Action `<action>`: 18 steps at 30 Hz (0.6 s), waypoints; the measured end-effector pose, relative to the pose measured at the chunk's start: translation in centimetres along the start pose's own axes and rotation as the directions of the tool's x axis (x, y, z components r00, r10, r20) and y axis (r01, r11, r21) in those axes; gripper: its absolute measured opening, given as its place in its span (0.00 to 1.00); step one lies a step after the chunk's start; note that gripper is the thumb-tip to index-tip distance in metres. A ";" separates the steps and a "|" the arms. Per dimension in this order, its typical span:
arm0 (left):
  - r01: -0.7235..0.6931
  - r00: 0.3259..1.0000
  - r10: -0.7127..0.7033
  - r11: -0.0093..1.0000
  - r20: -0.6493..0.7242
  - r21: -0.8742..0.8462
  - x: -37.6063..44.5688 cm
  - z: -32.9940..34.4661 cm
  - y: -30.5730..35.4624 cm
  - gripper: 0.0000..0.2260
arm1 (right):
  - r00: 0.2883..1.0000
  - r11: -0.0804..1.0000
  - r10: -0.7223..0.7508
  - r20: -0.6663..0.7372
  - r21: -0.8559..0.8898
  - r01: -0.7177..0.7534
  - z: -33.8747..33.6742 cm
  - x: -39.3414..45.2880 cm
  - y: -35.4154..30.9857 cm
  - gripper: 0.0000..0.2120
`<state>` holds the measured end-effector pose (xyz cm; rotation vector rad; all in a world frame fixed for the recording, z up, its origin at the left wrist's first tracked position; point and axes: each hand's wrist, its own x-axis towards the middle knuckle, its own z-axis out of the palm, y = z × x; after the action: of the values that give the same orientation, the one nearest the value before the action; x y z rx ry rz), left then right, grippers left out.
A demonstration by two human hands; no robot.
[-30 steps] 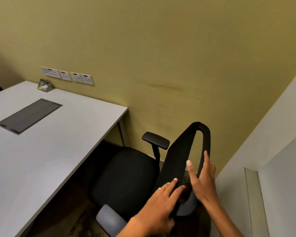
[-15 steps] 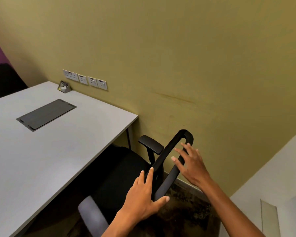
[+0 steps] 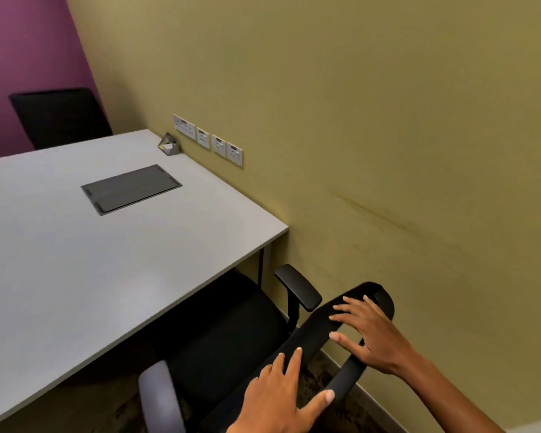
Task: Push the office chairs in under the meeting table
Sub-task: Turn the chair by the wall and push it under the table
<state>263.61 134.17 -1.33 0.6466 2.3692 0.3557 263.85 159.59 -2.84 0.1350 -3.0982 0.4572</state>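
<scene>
At the table corner by the wall: office chair (image 3: 231, 332), seat partly under the meeting table (image 3: 113, 260), backrest (image 3: 319, 332) sticking out toward the person.
Left hand (image 3: 281, 392): flat on the backrest's lower edge, fingers spread, not clenched.
Right hand (image 3: 369, 332): flat on the top edge, fingers extended.
Handling: likely rolls easily; stiff frame, softer mesh panel.
Best hold: the rigid rim, both palms, pushing level.
Risk: armrest (image 3: 297, 287) may catch the table edge.
</scene>
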 end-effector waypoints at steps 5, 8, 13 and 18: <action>0.083 0.996 -0.083 0.996 0.030 0.012 0.3 -1.2 1.0 0.71 | 0.983 0.985 -0.174 -0.057 -0.021 0.173 0.3 1.3 1.4 0.31; 0.179 0.980 -0.179 0.984 0.092 0.012 0.9 -1.3 0.7 0.62 | 0.950 0.959 -0.283 -0.136 -0.025 0.282 1.3 2.3 2.1 0.25; 0.292 0.956 -0.289 0.954 0.051 -0.065 2.2 0.1 0.5 0.28 | 0.858 0.875 -0.479 -0.185 -0.019 0.484 2.6 4.4 3.4 0.24; 0.310 0.949 -0.313 0.948 -0.042 -0.064 1.8 0.6 1.2 0.27 | 0.835 0.855 -0.506 -0.217 -0.001 0.519 2.2 5.7 3.6 0.27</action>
<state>263.18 136.19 -2.21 0.2304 2.4511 0.2999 257.89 161.95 -5.90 0.8370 -2.6794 0.4946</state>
